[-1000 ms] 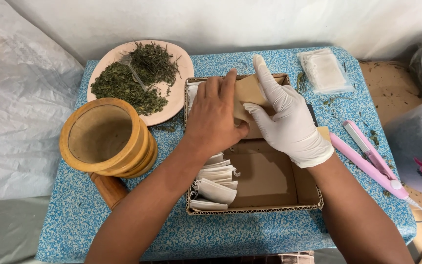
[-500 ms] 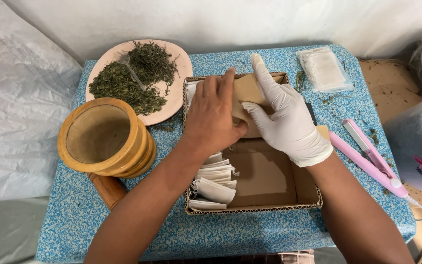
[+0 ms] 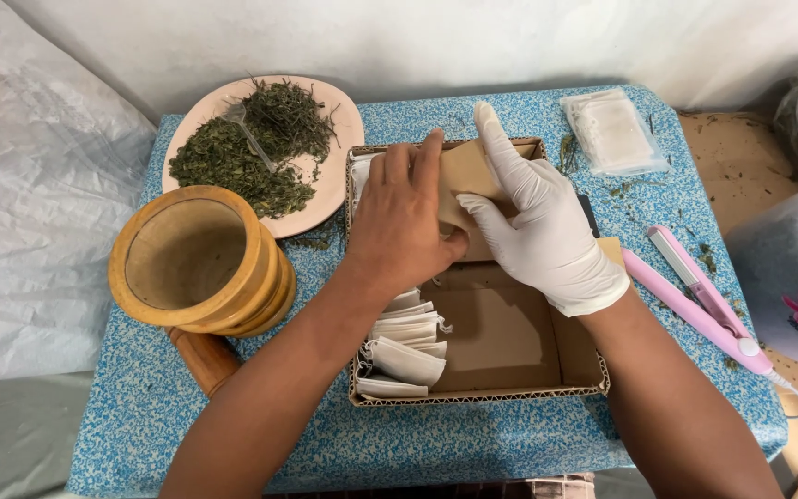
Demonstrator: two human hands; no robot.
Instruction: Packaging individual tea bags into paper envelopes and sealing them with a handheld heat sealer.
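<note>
While a wooden mortar (image 3: 198, 261) and herb plate (image 3: 330, 180) flank the cardboard box (image 3: 482, 393), a brown paper piece (image 3: 462, 176) is grasped between the bare left hand (image 3: 404, 222) and gloved right hand (image 3: 538, 222).

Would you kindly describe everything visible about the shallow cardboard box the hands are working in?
The cardboard box is a shallow, open-topped tray of brown corrugated board, flat on the blue speckled tablecloth. White paper sachets are stacked along its left side. The bare left hand and gloved right hand press a brown paper piece at its far end.

One plate (image 3: 339, 176), one wooden mortar (image 3: 198, 263), one cardboard box (image 3: 501, 393), two hands.
</note>
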